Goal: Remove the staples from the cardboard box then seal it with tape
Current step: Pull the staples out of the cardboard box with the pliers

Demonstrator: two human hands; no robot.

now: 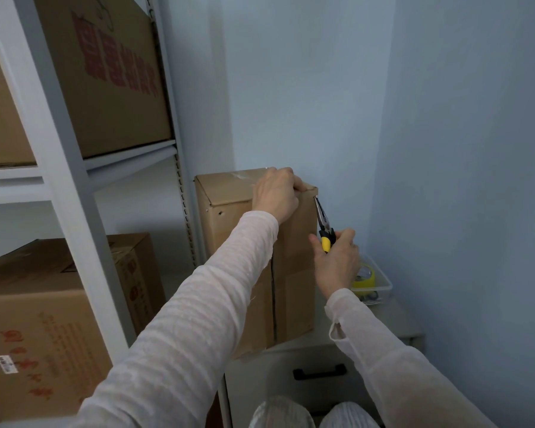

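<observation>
A tall brown cardboard box (229, 230) stands upright on a grey cabinet (383, 322), its front seam running down the middle. My left hand (275, 193) rests on the box's top right edge, fingers curled over it. My right hand (337, 257) grips needle-nose pliers (324, 223) by their yellow and black handles. The pliers' tip touches the box's upper right corner, just below my left hand. A roll of yellowish tape (363, 274) lies in a clear plastic tray (383, 282) on the cabinet, behind my right hand.
A white metal shelf rack (65, 168) on the left holds several printed cardboard boxes (105, 75). Blue walls close in behind and to the right. The cabinet has a drawer with a black handle (318, 372) below the box.
</observation>
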